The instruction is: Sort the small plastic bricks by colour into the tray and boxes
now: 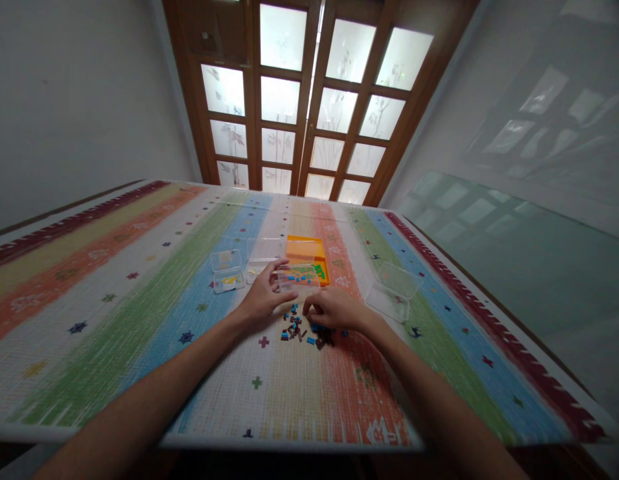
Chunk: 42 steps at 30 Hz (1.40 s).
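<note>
My left hand (265,291) is curved round the left end of a small clear plastic box (313,279), thumb at the near side and fingers at the far side. Blue pieces show at the box. Just right of it, my right hand (334,307) has its fingertips pinched together over a loose pile of small blue and brown building bricks (295,328). Whatever sits between those fingertips is too small to make out. Part of the pile lies hidden under the right hand. Behind the clear box stands an open orange case (305,247) with small green pieces in it.
To the left sits an open clear box (228,281) with yellow pieces, beside another clear box (254,270) holding pale pieces. On the right lies an open clear box (389,303). A striped cloth (214,387) covers the table, with wood-framed glass doors (299,100) beyond.
</note>
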Tool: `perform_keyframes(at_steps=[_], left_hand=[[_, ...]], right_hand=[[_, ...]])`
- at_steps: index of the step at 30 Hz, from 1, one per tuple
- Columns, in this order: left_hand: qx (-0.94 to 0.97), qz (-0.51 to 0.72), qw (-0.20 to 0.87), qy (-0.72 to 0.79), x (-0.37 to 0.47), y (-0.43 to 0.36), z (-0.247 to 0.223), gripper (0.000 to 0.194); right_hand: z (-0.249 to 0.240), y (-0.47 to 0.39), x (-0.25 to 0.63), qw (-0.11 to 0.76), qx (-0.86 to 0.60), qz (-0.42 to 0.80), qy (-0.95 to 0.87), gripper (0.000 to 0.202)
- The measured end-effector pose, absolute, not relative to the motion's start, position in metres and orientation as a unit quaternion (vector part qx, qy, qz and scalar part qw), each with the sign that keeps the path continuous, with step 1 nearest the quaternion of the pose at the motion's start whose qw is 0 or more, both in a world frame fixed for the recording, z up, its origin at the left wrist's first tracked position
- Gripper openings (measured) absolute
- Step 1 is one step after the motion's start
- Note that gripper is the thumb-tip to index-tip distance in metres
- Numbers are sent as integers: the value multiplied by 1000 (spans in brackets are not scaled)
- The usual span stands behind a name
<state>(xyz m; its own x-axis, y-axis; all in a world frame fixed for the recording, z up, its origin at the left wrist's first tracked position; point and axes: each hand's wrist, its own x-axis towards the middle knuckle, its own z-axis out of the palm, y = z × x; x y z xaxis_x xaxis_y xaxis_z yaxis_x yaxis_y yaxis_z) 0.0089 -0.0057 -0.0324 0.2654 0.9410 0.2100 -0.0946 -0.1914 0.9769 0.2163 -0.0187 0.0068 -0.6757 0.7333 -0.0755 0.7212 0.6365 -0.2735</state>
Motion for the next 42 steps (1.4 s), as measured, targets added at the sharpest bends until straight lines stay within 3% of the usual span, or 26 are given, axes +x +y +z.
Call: perform_keyframes(at_steps=[6,9,13,17,28,37,42], left_hand=[[612,489,515,348,7,-5,-33,73],[612,490,514,349,7,-3,-34,73],[603,489,523,351,9,-2,-32,74],[595,487,531,356,10,-3,-30,74],[607,483,525,351,9,-3,-35,69],[602,478,531,356,9,-3,-33,73],[598,486,528,357,9,-3,-33,73]], right_hand=[[11,-20,218,19,-425,133,-895,17],[20,-21,220,32,-407,190,-893,14],[33,-21,222,119,-385,274,-873,16],[37,-11,220,183,-415,225,-863,18],[23,17,211,141,-480,118,-858,18],[20,10,219,210,-442,136,-861,23],[25,-6,215,190,-397,191,-877,21]])
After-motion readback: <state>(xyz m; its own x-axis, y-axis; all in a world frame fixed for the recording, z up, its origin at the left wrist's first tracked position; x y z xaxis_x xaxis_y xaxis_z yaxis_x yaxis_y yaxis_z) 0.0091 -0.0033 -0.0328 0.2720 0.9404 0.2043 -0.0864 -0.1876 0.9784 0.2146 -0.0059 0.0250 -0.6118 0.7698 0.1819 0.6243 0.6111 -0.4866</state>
